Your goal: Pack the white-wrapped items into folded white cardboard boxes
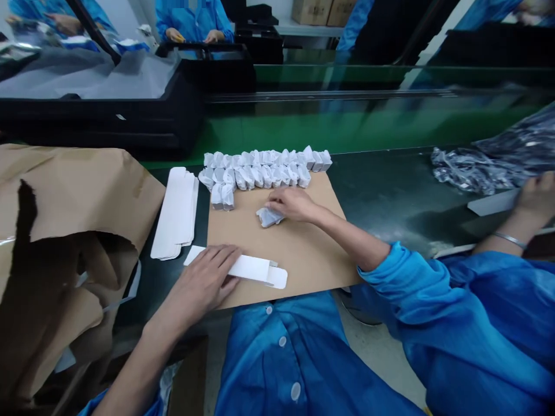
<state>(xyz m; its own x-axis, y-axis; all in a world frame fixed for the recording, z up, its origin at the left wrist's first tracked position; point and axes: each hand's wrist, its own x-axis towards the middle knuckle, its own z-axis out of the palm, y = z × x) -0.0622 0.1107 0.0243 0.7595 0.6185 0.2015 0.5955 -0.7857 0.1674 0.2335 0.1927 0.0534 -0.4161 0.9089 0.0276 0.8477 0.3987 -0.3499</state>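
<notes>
On a brown cardboard sheet (pixel 303 248) my left hand (pixel 212 271) is wrapped over a slim white carton (pixel 251 267), its end flap open toward the right. Farther back, the fingers of my right hand (pixel 290 204) are closed on a small item wrapped in thin white paper (pixel 269 217), resting on or just over the sheet. Behind it, several more wrapped items (pixel 260 173) stand in rows along the sheet's back edge. A stack of flat white cartons (pixel 176 214) lies to the left of the sheet.
A large torn brown paper bag or wrapping (pixel 87 196) takes up the left side. Clear plastic bags (pixel 477 167) are heaped at the right, near a co-worker's hand (pixel 537 199). Behind the dark bench runs a green conveyor (pixel 312 127) with black trays (pixel 130 124); co-workers in blue stand beyond.
</notes>
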